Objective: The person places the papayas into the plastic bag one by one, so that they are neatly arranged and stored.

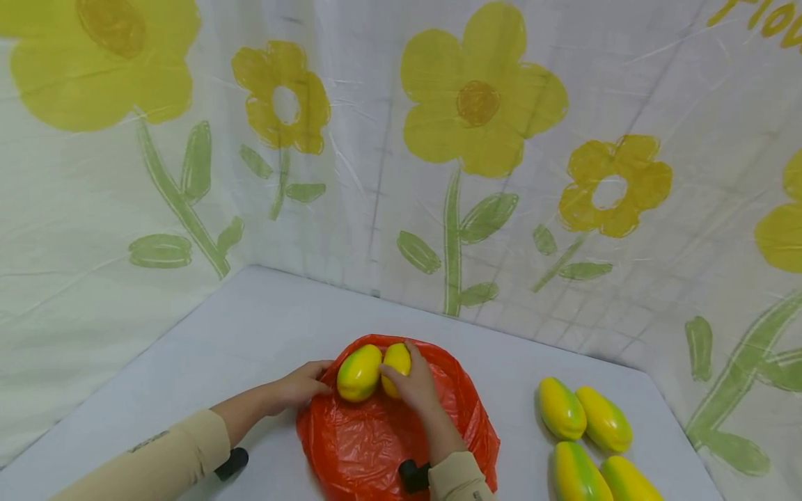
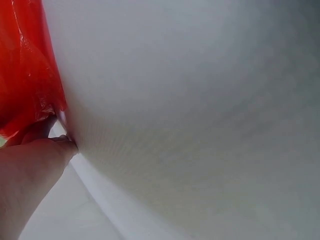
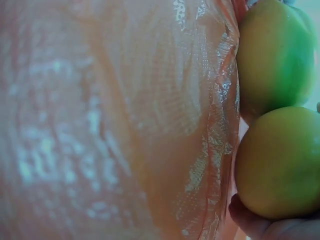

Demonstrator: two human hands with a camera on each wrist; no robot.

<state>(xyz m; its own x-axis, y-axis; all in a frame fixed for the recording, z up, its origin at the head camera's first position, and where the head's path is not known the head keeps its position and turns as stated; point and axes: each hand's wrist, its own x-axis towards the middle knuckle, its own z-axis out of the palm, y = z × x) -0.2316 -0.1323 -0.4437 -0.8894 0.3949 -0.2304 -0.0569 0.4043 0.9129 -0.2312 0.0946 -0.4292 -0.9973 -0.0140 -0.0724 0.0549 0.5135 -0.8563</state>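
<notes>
A red plastic bag (image 1: 370,445) lies spread on the table with its rim rolled open. Inside its far end, a yellow-green mango (image 1: 360,374) sits beside a second mango (image 1: 396,370). My right hand (image 1: 416,386) grips this second one, fingers on its far side and thumb on its near side. In the right wrist view, the held mango (image 3: 280,162) touches the other mango (image 3: 275,60), with fingertips (image 3: 250,222) beneath it. At the bag's left rim, my left hand (image 1: 302,384) holds the plastic; the left wrist view shows its fingers at the red edge (image 2: 30,75).
Several more yellow-green mangoes (image 1: 562,408) lie grouped on the white table (image 1: 282,313) to the right of the bag. A white curtain (image 1: 357,229) printed with yellow flowers hangs behind the table's far edge. Black wrist cameras (image 1: 232,464) sit by both sleeves.
</notes>
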